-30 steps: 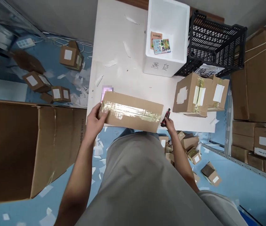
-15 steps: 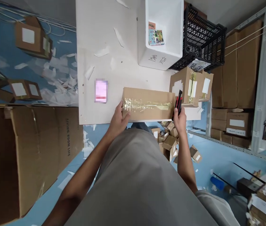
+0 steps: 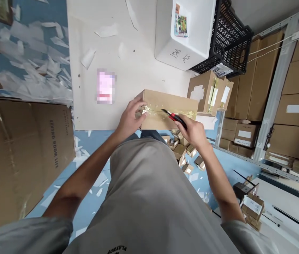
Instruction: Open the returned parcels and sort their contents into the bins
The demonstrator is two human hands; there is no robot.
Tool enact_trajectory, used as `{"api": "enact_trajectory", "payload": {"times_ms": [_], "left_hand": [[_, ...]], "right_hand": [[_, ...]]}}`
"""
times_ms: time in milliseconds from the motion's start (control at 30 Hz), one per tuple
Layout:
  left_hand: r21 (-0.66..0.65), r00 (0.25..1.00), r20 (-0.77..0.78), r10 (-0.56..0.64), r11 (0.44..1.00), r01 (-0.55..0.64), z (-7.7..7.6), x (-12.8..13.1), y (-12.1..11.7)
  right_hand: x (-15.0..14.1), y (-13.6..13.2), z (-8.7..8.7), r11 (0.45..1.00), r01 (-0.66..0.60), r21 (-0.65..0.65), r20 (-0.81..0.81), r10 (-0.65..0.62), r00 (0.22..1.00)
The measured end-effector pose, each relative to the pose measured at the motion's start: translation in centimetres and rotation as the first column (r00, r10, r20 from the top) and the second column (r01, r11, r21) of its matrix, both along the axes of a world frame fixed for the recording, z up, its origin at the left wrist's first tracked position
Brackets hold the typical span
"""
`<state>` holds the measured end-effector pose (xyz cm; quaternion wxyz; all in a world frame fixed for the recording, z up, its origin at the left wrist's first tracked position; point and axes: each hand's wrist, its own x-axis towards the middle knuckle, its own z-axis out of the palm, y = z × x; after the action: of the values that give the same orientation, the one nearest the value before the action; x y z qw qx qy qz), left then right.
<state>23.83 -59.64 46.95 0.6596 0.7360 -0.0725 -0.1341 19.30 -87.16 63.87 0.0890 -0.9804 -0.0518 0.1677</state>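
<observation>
Your right hand point(image 3: 193, 131) is wrapped tight round the knife point(image 3: 177, 120), blade angled left over the box's point(image 3: 172, 100) taped seam. Your left hand point(image 3: 130, 119), half-curled, rests fingers and thumb on the box's left end. The box lies along the table's point(image 3: 128, 77) near edge, its length running left to right, right end nearer the knife hand. That hand hides part of it; whether the tip touches tape point(image 3: 154, 107), can't tell.
</observation>
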Motion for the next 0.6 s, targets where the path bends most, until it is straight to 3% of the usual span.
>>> {"api": "enact_trajectory", "payload": {"times_ms": [100, 200, 400, 600], "left_hand": [[-0.013, 1.000, -0.003, -0.022, 1.000, 0.022, -0.2, -0.4, 0.3], [-0.024, 1.000, -0.001, -0.028, 0.999, 0.028, -0.5, -0.7, 0.4], [-0.030, 1.000, -0.006, 0.006, 1.000, -0.006, -1.0, -0.8, -0.1], [-0.027, 1.000, 0.003, 0.003, 1.000, -0.003, -1.1, -0.8, -0.1]], "right_hand": [[2.4, 2.1, -0.8, 0.975, -0.206, -0.088, -0.075, 0.200, 0.977], [4.3, 3.9, -0.7, 0.917, -0.332, -0.221, -0.179, 0.296, 0.938], [6.1, 5.9, 0.7, 0.814, -0.464, -0.350, -0.355, 0.344, 0.869], [6.8, 6.4, 0.9, 0.795, -0.484, -0.366, -0.385, 0.344, 0.856]]}}
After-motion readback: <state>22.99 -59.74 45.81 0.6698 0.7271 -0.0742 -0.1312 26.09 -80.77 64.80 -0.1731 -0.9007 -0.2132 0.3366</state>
